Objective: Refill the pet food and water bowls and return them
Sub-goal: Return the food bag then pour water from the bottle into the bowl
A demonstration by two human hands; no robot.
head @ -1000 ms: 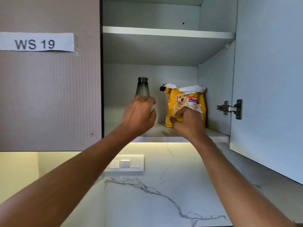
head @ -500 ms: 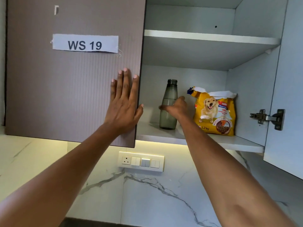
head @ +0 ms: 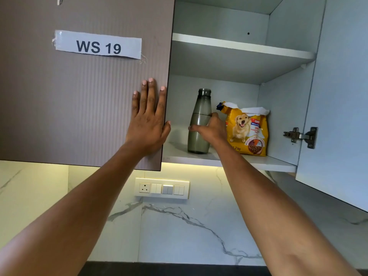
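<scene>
Head view: both hands were up at the wall cabinet.
Left hand lay flat, fingers spread, on the closed door. Right hand curled around the grey bottle, upright on the lower shelf just beside the yellow dog food bag.

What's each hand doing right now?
Left hand: open, flat on the door.
Right hand: wrapped around the bottle on the shelf.
</scene>
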